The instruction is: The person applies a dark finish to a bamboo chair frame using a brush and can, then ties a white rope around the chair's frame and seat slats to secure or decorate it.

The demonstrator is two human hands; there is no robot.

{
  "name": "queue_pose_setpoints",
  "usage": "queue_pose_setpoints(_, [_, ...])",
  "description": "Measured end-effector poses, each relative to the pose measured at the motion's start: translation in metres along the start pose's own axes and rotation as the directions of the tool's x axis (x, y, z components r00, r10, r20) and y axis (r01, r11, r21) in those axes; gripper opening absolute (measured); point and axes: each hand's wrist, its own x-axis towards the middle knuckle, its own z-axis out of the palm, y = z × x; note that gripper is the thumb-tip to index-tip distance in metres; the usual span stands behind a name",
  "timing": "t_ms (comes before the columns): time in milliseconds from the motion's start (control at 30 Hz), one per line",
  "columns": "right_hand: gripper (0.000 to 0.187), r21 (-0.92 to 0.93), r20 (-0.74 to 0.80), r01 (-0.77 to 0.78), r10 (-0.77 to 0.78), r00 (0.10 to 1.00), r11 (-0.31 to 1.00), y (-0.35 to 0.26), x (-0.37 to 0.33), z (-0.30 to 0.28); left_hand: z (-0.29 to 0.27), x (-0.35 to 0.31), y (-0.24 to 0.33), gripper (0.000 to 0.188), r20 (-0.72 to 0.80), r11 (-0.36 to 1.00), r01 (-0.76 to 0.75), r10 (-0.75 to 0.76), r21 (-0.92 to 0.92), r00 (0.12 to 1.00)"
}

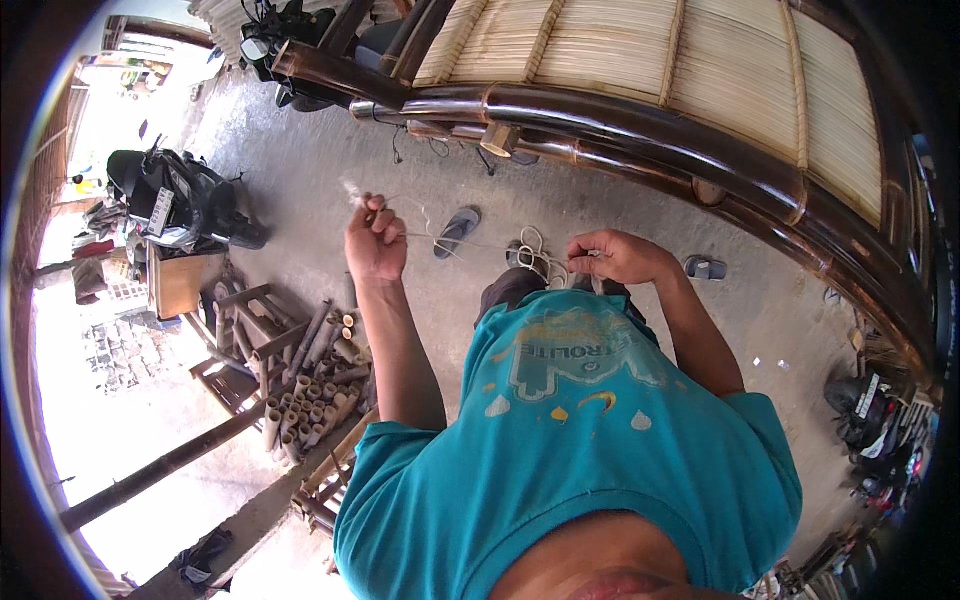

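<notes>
Head: cord [530, 249], concrete floor [440, 325], motorbikes [200, 205]

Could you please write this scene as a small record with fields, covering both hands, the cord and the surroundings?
Left hand: curled around white cord
Right hand: grip closed on the same cord, just beyond the hem of the teal shirt
Cord: stretched between the hands, loose loops beside the right one
Floor: two sandals lying apart
Picture left: parked motorcycle, piled cut bamboo pieces
Upper right: dark bamboo frame, pale panel
</notes>
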Motion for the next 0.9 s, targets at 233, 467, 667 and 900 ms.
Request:
queue_pose_setpoints(233, [0.020,0.589,0.021,-0.118,0.132,0.991,0.799,0.002,-0.038,0.000,0.036,-0.027,0.023,0.023,0.113,0.920,-0.113,0.076,0.376,0.991])
queue_pose_setpoints(467, [0.023,0.728,-0.314,0.251,-0.014,0.949,0.639,0.009,-0.005,0.025,0.039,-0.010,0.041,0.033,0.151,0.859,-0.060,-0.020,0.508,0.988])
queue_pose_setpoints(667, [0.020,0.668,-0.455,0.318,0.031,0.890,0.672,-0.017,0.043,0.047,0.028,0.004,0.076,0.025,0.190,0.744,-0.166,0.053,0.647,0.980])
queue_pose_setpoints(900, [0.013,0.385,-0.658,0.400,-0.056,0.751,0.832,-0.067,0.110,0.087,-0.004,0.018,0.099,0.027,0.275,0.746,-0.109,-0.104,0.658,0.956])
